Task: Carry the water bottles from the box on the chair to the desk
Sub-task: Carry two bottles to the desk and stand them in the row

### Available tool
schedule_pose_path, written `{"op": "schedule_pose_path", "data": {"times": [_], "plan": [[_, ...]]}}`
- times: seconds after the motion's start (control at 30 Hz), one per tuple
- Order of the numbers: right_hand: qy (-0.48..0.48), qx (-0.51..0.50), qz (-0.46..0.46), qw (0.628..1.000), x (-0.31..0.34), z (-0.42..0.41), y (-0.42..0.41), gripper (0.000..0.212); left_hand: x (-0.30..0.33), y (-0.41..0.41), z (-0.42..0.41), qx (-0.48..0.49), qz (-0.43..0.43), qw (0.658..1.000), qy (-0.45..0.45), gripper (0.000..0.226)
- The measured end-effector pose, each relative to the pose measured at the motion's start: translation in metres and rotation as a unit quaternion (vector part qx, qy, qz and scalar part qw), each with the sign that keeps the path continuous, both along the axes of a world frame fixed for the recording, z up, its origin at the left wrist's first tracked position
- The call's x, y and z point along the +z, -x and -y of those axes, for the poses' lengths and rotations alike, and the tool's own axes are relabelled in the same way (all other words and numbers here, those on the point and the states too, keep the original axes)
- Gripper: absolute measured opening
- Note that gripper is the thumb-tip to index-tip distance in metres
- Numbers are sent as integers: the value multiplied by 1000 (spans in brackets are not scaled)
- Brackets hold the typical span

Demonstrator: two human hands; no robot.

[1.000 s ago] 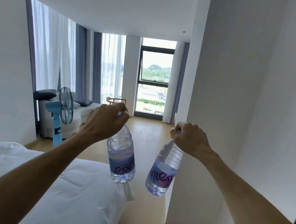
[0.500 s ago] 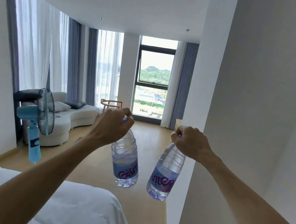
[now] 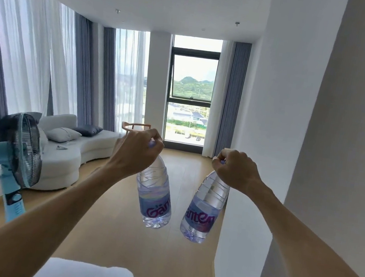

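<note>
From the head camera, I have one water bottle in each hand, both hanging by the neck out in front of me. My left hand (image 3: 135,152) has its fingers (image 3: 156,139) curled tight round the cap end of the left bottle (image 3: 153,195), which hangs nearly upright. My right hand (image 3: 234,170) grips the right bottle (image 3: 205,209) the same way, and that one tilts, its base swung in toward the other. The two bottles are close but not touching. Neither rests on anything; both are over open wooden floor (image 3: 173,255).

I judge this to be the carrying leg: both bottles are out of the box and in transit. Neither the box, the chair that bears it, nor the table is in view, so I cannot say how far I have left to go. A white wall corner (image 3: 267,151) stands just beside the right bottle; a blue fan (image 3: 16,161) and a white sofa (image 3: 62,156) sit off to the left, and a corner of the bed (image 3: 90,276) shows at the bottom.

Next I need to find the table, keep both grips firm, and steer the right bottle clear of that corner. Then each bottle goes down base-first, level, before I loosen a hand.
</note>
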State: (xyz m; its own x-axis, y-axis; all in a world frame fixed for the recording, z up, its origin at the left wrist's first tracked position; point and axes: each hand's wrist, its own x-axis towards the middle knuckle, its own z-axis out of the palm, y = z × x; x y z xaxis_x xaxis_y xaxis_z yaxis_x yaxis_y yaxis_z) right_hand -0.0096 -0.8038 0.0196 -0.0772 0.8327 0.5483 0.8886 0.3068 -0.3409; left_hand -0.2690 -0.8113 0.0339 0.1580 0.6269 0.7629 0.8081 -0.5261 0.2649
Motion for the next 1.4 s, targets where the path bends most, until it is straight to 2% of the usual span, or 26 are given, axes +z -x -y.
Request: {"op": "schedule_pose_path", "data": {"times": [0.3, 0.53, 0.9, 1.07, 1.4], "plan": [[-14, 52, 14, 998, 7, -195, -20, 16, 10, -24, -176, 43, -4, 999, 7, 17], [-20, 49, 10, 999, 4, -317, -33, 19, 12, -42, -290, 70, 7, 997, 34, 18], [-10, 56, 24, 998, -6, -521, -39, 18, 3, -49, -495, 51, 21, 998, 20, 16], [-7, 45, 22, 999, -4, -623, -41, 21, 13, -45, -602, 19, 11, 999, 40, 13], [-7, 17, 0, 1000, -12, -805, -59, 16, 10, -60, -793, 15, 9, 998, 53, 18]]}}
